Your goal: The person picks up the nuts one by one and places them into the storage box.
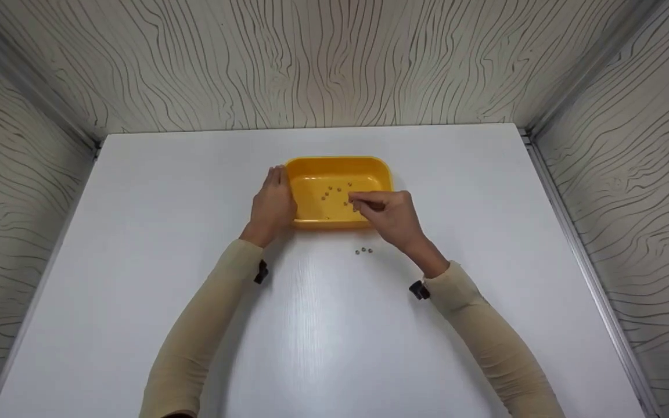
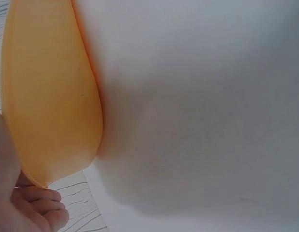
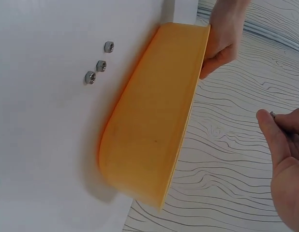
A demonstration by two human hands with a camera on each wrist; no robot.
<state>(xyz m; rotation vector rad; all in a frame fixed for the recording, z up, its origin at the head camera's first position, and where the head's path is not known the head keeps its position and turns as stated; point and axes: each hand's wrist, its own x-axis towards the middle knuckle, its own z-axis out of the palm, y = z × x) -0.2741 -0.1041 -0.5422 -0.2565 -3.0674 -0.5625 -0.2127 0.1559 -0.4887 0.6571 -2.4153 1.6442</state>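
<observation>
A yellow plastic tray sits on the white table with several small metal nuts scattered over its floor. My left hand grips the tray's left end at the rim; in the left wrist view, curled fingers show past the rim's corner. Over the right part of the tray, my right hand pinches a small nut between thumb and forefinger, mostly hidden by the fingertips. Three more hex nuts lie close together on the table, just in front of the tray.
The white table reaches back to a panel with a wood-grain line pattern. Similar panels stand at the left and right, with metal rails along the table's sides. A small black device is worn near each wrist.
</observation>
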